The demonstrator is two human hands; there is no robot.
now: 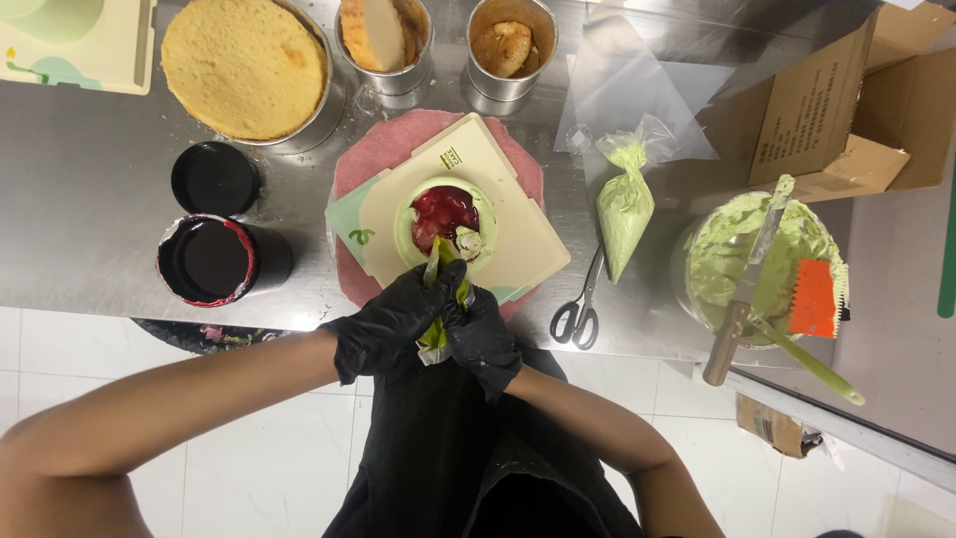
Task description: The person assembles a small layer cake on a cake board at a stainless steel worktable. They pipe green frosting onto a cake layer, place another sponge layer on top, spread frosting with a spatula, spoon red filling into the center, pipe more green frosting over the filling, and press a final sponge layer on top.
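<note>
A small round cake [444, 221], ringed in pale green cream and filled with dark red jam, sat on a cream board [518, 229] atop a pink mat [383, 149] on the steel worktop [90, 199]. I held a green piping bag [445, 289] over its near edge, my gloved left hand [393, 317] and right hand [482, 339] both closed in a tight grip around it. A second filled bag [624, 204], scissors [580, 304] and a bowl of green cream [762, 259] lay to the right; a sponge cake [244, 65] and a jam tub [207, 261] sat left.

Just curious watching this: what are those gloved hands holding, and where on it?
Both hands grip a green piping bag: left hand and right hand around its filled upper body, tip over the small cake.
</note>
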